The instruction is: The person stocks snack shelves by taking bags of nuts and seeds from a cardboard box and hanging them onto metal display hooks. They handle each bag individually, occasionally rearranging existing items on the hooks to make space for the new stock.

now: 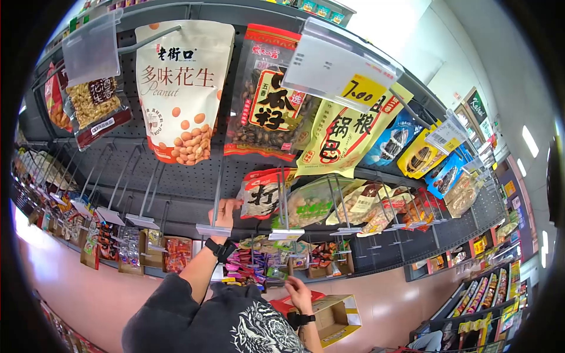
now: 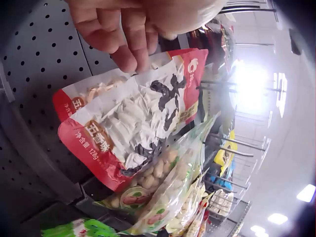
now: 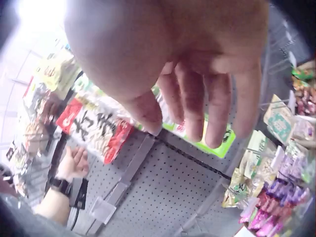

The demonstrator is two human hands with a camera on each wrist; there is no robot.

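Observation:
The left hand (image 1: pixel 225 212) is at the upper shelf, beside a red-and-white snack bag (image 1: pixel 259 194) with bold black characters. In the left wrist view, loosely bent fingers (image 2: pixel 131 44) of that hand lie at the bag's upper edge, and a second matching bag (image 2: pixel 89 91) shows behind the first bag (image 2: pixel 143 118). Lower down, the right hand (image 1: pixel 300 294) is near a green packet (image 1: pixel 275 273). Its long, spread fingers (image 3: pixel 197 118) overlap the green-edged packet (image 3: pixel 219 148) in the right wrist view, the thumb apart from them.
Metal hooks with price holders (image 1: pixel 286 234) jut out along the rack. Large peanut (image 1: pixel 185 94) and seed bags (image 1: pixel 265 94) hang above. Clear bags of peanuts (image 2: pixel 158 180) hang next to the red-and-white ones. Purple-wrapped sweets (image 1: pixel 244 265) lie below, and an open carton (image 1: pixel 338 317) stands lower right.

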